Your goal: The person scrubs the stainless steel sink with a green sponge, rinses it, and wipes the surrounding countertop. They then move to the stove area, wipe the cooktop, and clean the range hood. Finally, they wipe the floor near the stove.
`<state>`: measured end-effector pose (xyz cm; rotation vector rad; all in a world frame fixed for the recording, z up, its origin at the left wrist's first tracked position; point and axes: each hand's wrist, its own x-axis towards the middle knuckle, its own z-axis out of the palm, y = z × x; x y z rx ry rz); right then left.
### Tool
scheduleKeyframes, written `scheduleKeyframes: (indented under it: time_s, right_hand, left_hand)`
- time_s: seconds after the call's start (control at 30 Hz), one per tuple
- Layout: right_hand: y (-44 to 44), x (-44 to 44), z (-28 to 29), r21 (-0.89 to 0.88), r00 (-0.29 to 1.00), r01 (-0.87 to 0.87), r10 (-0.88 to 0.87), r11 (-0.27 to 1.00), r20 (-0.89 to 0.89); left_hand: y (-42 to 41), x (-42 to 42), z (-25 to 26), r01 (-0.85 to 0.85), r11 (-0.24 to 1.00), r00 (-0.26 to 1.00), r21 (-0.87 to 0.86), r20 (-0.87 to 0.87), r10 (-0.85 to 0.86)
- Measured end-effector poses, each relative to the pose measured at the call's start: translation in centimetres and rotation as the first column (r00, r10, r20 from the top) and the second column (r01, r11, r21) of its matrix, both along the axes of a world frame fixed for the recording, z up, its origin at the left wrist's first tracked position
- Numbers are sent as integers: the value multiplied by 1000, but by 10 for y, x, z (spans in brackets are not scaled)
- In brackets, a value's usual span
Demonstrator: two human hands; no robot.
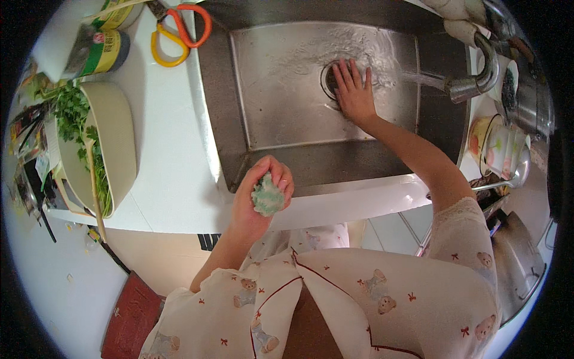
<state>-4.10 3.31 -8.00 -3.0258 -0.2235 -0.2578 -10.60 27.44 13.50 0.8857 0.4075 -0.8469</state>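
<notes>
My left hand [264, 197] is closed around a wet green scrubbing pad [268, 195] just over the front edge of the stainless steel sink [287, 121]. Down in the basin, my right hand [355, 92] lies flat with its fingers spread, the fingertips over the right part of the round drain [329, 80]. It holds nothing that shows. From the metal faucet [468, 87] at the right, water runs into the basin and ripples around that hand.
Left of the sink are scissors [172, 45] with orange and yellow handles, a labelled jar [105, 51] and a cream container [123, 143] of leafy greens. Stacked bowls [502, 148] and a ladle [520, 172] stand right. A red dustpan [132, 314] is lower left.
</notes>
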Motion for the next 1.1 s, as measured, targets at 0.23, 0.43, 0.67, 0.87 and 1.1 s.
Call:
scheduleKeyframes:
  time_s: [0.23, 0.43, 0.67, 0.87, 1.1]
  right_hand:
    - [157, 30, 18, 203, 985, -168, 173, 965, -7]
    - [151, 43, -3, 227, 988, -148, 135, 963, 73]
    - [-17, -1, -18, 160, 967, 251, -242, 955, -73]
    - [-145, -17, -30, 481, 857, 474, -511, 738, -61]
    - [-152, 1, -40, 511, 976, 120, -195, 851, 95]
  left_hand:
    - [3, 3, -5, -34, 999, 999, -31, -15, 34]
    - [-7, 3, -8, -40, 999, 999, 1, -1, 40]
    - [1, 6, -8, -29, 999, 999, -29, -24, 29]
    - [-7, 5, -14, -14, 1000, 1000, -12, -17, 14]
    - [-31, 4, -19, 86, 996, 996, 4, 6, -86]
